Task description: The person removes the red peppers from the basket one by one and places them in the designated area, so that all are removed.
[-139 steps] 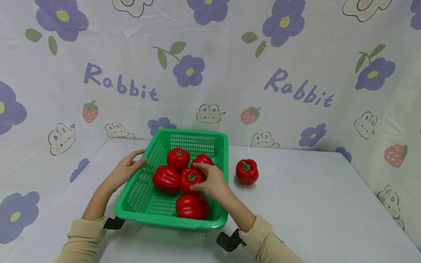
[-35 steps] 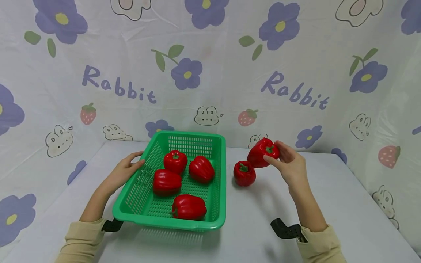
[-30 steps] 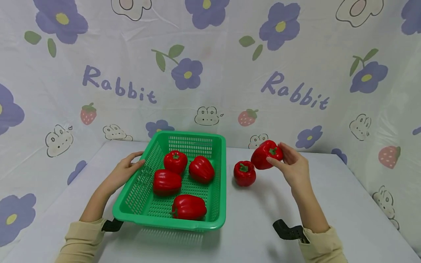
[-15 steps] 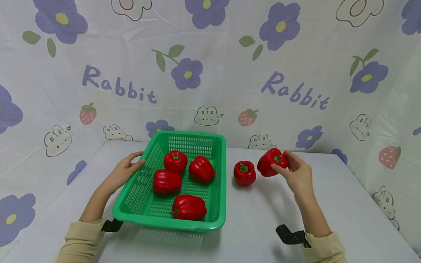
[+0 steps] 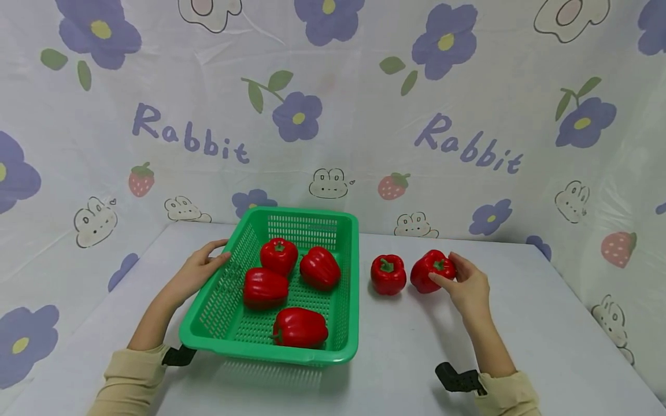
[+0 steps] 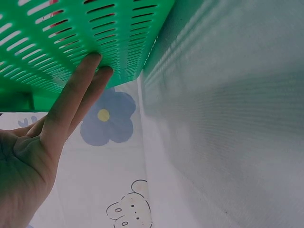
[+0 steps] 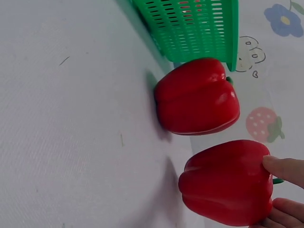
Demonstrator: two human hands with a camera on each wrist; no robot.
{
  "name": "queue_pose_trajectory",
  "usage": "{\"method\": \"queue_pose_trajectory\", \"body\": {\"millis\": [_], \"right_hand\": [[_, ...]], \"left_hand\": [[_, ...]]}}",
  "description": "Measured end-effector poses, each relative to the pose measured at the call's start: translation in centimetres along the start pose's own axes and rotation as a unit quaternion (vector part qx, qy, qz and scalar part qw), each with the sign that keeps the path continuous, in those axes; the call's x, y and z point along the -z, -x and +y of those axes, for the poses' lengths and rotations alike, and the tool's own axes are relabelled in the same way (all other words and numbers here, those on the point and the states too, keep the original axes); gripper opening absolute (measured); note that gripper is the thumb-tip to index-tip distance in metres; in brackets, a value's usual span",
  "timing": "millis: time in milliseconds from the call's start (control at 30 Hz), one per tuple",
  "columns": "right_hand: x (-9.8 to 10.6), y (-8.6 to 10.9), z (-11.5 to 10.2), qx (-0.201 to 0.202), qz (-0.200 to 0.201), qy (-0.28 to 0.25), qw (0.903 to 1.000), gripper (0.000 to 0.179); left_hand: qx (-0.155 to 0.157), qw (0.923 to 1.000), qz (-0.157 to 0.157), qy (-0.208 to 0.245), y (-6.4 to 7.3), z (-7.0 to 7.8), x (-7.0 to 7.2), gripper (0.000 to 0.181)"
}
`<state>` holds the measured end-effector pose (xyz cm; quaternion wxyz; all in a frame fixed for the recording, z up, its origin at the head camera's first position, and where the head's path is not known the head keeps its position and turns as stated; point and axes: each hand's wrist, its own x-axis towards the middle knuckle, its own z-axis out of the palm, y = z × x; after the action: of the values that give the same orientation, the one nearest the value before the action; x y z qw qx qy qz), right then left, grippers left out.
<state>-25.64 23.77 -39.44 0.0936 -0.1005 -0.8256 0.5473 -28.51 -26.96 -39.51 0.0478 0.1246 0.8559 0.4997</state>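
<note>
My right hand [image 5: 468, 289] pinches a red bell pepper [image 5: 429, 273] near its stem, thumb on one side and fingers on the other. That pepper is upright and low over the table; in the right wrist view its shadow lies close to its base, and I cannot tell whether it touches down. Left of it another red bell pepper [image 5: 388, 276] stands on the table. The green basket [image 5: 270, 349] holds several more red bell peppers [image 5: 299, 328]. My left hand [image 5: 195, 274] rests against the basket's left side; in the left wrist view its straight fingers [image 6: 78, 88] touch the slotted wall.
The white table [image 5: 416, 358] reaches to a patterned cloth [image 5: 359, 104] hanging behind it. Black wrist mounts [image 5: 458, 378] stick out below both sleeves. The basket's right wall is close to the standing pepper.
The right hand has taken a pepper out of the basket, carried it right past the standing pepper, and lowered it toward the table beside that one. The left hand has stayed at the basket.
</note>
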Motion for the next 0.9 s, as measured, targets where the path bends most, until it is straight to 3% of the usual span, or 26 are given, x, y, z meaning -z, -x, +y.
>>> {"method": "queue_pose_trajectory", "body": {"millis": [900], "right_hand": [[-1.1, -0.4, 0.6, 0.007, 0.009, -0.004, 0.9999, 0.073]], "left_hand": [[0.000, 1.0000, -0.001, 0.000, 0.1, 0.1, 0.0, 0.064]]}}
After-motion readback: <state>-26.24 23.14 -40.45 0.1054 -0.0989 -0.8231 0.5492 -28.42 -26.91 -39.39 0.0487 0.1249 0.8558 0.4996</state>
